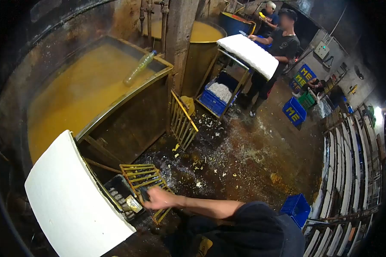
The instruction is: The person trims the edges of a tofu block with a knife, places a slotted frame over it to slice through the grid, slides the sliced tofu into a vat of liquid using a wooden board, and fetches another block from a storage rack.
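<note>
My right hand [158, 198] reaches across to the left, its fingers closed around a dark object [145, 193] whose kind I cannot tell. Just beyond the fingers, a small pale yellow-white piece [134, 204] lies at a black tray [108, 185] with several greyish lumps in it. A large white slab [75, 197] with a smooth top stands left of the tray and overlaps its edge in this view. Right under the hand is a yellow slatted rack [142, 174]. My left hand is out of sight.
A vat [120, 112] of yellowish liquid stands behind, with a plastic bottle [139, 68] at its rim. Another person [286, 45] stands at a second white slab [249, 53]. Blue crates [295, 110] and long stacked boards [345, 167] are to the right; scraps litter the wet floor.
</note>
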A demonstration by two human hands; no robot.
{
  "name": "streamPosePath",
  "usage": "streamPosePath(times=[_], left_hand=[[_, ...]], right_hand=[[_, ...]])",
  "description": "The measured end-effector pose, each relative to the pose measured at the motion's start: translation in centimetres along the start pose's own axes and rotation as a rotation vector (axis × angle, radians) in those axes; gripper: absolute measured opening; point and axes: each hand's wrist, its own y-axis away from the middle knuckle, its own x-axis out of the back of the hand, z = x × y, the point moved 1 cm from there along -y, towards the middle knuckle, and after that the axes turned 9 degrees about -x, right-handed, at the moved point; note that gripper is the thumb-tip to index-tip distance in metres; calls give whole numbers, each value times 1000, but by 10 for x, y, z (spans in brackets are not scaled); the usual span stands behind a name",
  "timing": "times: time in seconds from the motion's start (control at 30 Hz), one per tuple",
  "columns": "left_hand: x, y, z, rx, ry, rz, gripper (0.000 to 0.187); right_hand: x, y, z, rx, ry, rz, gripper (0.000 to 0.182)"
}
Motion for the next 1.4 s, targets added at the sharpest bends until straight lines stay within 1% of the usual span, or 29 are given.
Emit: streamPosePath(times=[0.03, 0.07, 0.1, 0.17, 0.2, 0.27, 0.3, 0.33, 0.37, 0.4, 0.43, 0.47, 0.5, 0.53, 0.57, 0.6, 0.63, 0.67, 0.7, 0.73, 0.77, 0.83, 0.9, 0.93, 0.97, 1.03, 1.17, 1.2, 1.4], left_hand=[[-2, 8, 26, 103, 197, -170, 49], [-2, 17, 43, 39, 283, -355, 45], [-3, 23, 51, -28, 364, -537, 41], [-10, 47, 29, -114, 573, -753, 28], [-8, 62, -1, -113, 577, -746, 28], [-1, 89, -65, 257, 775, -1102, 23], [20, 62, -45, 125, 607, -1099, 18], [25, 62, -52, 32, 558, -1057, 17], [32, 65, -71, -44, 493, -1012, 17], [21, 88, -114, 17, 749, -903, 16], [39, 65, -110, -166, 480, -998, 14], [40, 47, -105, -25, 384, -1067, 11], [45, 28, -90, -221, 437, -627, 13], [55, 19, -102, -184, 393, -585, 11], [63, 13, -118, -209, 342, -449, 7], [73, 12, -135, 5, 319, -412, 5], [84, 2, -135, 267, 349, -242, 13], [90, 2, -158, 159, 303, -38, 28], [95, 6, -184, 344, 397, 95, 40], [98, 3, -206, 590, 510, 238, 43], [95, 1, -222, 816, 637, 386, 45], [87, -2, -258, 734, 566, 462, 48], [86, -15, -278, 793, 599, 481, 51], [90, -22, -284, 788, 644, 491, 53], [59, -43, -270, 784, 656, 484, 55], [54, -60, -272, 805, 813, 555, 60], [53, -72, -279, 794, 813, 548, 57], [55, -75, -276, 794, 758, 555, 54], [48, -74, -294, 708, 684, 583, 52]], right_hand=[[1, 16, 11, -60, -29, -226, 24], [-7, 37, 8, 9, -308, -313, 22], [-8, 58, -5, 267, -277, -304, 22], [-15, 86, -31, -218, -487, -584, 34], [-25, 90, -22, -130, -584, -581, 35], [-39, 96, -24, -50, -680, -585, 35], [-34, 95, -46, -216, -684, -816, 38], [-31, 92, -67, -391, -675, -1058, 41], [-34, 88, -84, -407, -666, -1107, 41], [-40, 79, -102, -348, -456, -1157, 41], [-54, 70, -115, -268, -239, -1229, 42], [-74, 63, -120, -267, 30, -1217, 36], [-109, 60, -98, -2, 213, -1084, 31], [-124, 58, -114, 227, 270, -919, 30], [-147, 51, -132, 330, 254, -871, 32], [-160, 46, -149, 180, 353, -895, 32], [-173, 45, -184, 146, 400, -873, 31], [-193, 45, -198, 311, 334, -766, 30], [-218, 43, -205, 364, 288, -750, 30], [-238, 40, -233, 219, 311, -795, 29], [-256, 37, -248, 189, 378, -767, 24], [-298, 30, -250, 412, 370, -689, 18], [-343, 30, -255, 536, 439, -657, 17], [-363, 32, -258, 641, 481, -592, 17], [-355, -1, -245, 643, 466, -624, 17], [-383, -7, -247, 764, 472, -541, 16], [-422, -17, -254, 696, 605, -488, 15], [-428, -19, -254, 786, 552, -451, 18], [-451, -27, -256, 835, 608, -393, 16]])
